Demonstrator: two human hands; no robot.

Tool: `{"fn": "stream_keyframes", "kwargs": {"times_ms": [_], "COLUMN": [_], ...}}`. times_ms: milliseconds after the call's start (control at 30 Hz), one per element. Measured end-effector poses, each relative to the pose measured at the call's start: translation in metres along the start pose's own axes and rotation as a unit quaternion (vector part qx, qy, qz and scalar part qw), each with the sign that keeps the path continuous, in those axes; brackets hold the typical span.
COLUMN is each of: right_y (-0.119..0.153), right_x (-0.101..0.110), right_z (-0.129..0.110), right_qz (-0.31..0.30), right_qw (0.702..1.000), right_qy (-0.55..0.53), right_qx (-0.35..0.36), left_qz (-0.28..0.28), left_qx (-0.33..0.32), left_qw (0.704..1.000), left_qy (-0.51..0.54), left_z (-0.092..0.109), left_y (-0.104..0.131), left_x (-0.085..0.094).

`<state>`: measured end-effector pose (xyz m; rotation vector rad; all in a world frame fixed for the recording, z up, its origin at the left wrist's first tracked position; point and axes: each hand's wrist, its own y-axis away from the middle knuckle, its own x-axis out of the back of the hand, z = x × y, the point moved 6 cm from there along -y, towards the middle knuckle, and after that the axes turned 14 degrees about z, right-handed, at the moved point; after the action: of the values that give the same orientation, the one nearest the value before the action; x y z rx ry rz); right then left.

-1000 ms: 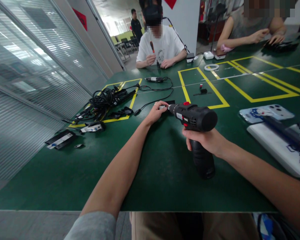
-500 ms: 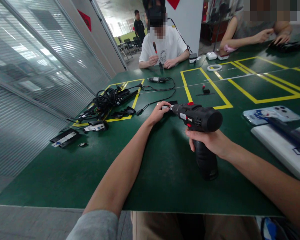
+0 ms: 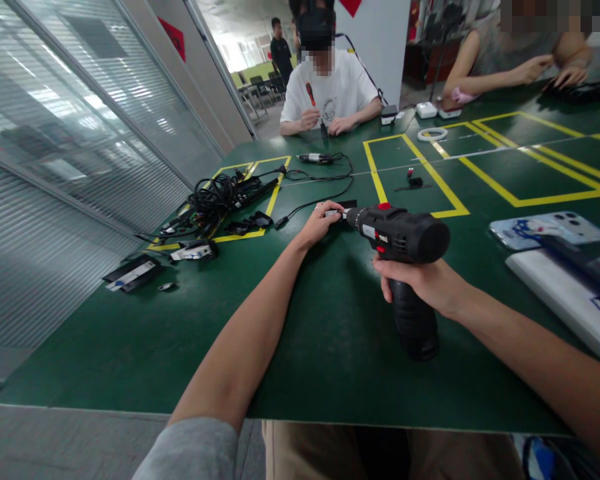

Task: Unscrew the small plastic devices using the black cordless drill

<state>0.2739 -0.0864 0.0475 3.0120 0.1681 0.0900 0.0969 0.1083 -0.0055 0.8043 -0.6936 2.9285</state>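
Right hand (image 3: 420,280) around black drill (image 3: 403,233); cable pile (image 3: 220,195) across yellow-taped outline (image 3: 277,195).

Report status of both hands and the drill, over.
Right hand grips drill, front end at small part. Left hand partly covers that part. Cable pile off to left.

Saw office-like room used as shared electronics workbench: long green table (image 3: 190,360) with yellow tape outlines (image 3: 451,212), heaped cables (image 3: 220,197), drill (image 3: 403,233); slatted blinds (image 3: 35,267) behind glass, more desks and chairs (image 3: 263,87) beyond. Could make out people seated around table.
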Motion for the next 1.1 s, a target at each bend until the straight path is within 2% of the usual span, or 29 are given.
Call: {"fn": "stream_keyframes", "kwargs": {"times_ms": [300, 533, 733, 967, 1100], "right_y": [0.0, 0.007, 0.01, 0.01, 0.006], "right_x": [0.0, 0.006, 0.011, 0.01, 0.011], "right_z": [0.003, -0.002, -0.009, -0.003, 0.001], "right_qz": [-0.011, 0.005, 0.014, -0.011, 0.003], "right_qw": [0.999, 0.992, 0.994, 0.991, 0.988], "right_qy": [-0.031, -0.121, -0.099, -0.113, -0.133], "right_qx": [-0.005, -0.034, -0.047, -0.076, -0.074], "left_qz": [0.013, 0.03, 0.036, 0.038, 0.042], "left_qx": [-0.018, -0.038, -0.045, -0.053, -0.051], "left_qw": [1.0, 0.999, 0.998, 0.998, 0.998], "left_qy": [-0.003, -0.013, -0.005, -0.013, -0.018], "left_z": [-0.002, 0.0, 0.0, -0.001, -0.001], "left_y": [0.0, 0.002, 0.002, 0.001, 0.001], "left_x": [0.001, 0.002, 0.002, 0.002, 0.003]}}
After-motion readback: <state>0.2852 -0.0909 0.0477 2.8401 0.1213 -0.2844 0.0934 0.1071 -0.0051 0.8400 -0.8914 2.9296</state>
